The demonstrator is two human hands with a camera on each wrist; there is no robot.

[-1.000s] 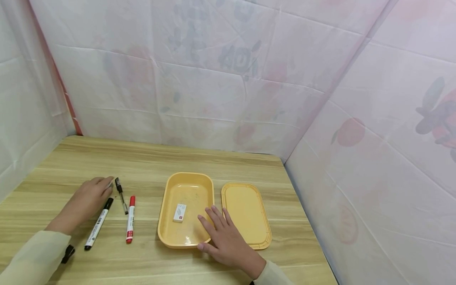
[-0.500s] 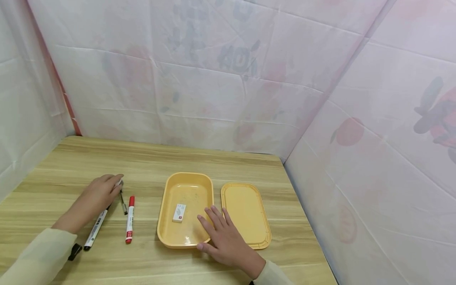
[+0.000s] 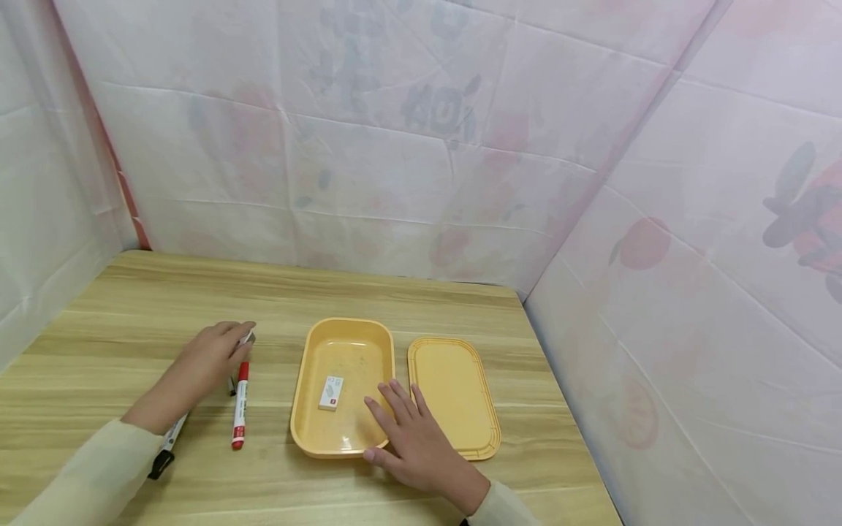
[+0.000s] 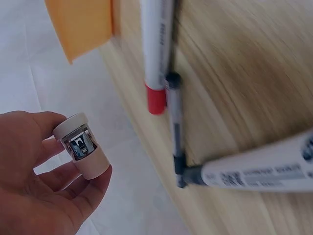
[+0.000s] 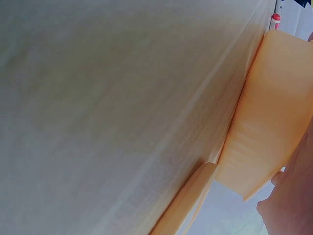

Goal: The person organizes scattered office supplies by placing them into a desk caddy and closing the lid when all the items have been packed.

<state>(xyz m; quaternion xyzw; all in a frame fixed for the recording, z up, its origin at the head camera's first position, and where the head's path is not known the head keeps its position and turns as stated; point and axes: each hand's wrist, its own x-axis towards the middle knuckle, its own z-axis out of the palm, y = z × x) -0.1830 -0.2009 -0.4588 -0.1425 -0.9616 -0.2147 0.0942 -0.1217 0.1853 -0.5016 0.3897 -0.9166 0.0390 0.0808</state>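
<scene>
In the left wrist view my left hand (image 4: 39, 171) grips a small white, cylindrical pencil sharpener (image 4: 90, 156) with a metal insert in its side window. The head view shows that hand over the table, just above the red marker (image 3: 240, 405); it largely hides the sharpener and the slim black pen (image 3: 232, 387). My right hand (image 3: 424, 453) has its fingers spread and rests at the near right rim of the yellow box (image 3: 297, 409). Inside the box lies a small white printed block (image 3: 331, 393) with a red mark.
The yellow lid (image 3: 454, 394) lies flat right of the box, partly behind my right hand. A black-capped marker (image 4: 259, 169) lies under my left forearm, close to the pen. White printed sheets (image 3: 408, 183) stand around the table (image 3: 197, 277) at its back and sides.
My left hand has moved right with the sharpener, from beside the pen to above the red marker's end, covering more of the pen. My right hand has stayed at the box.
</scene>
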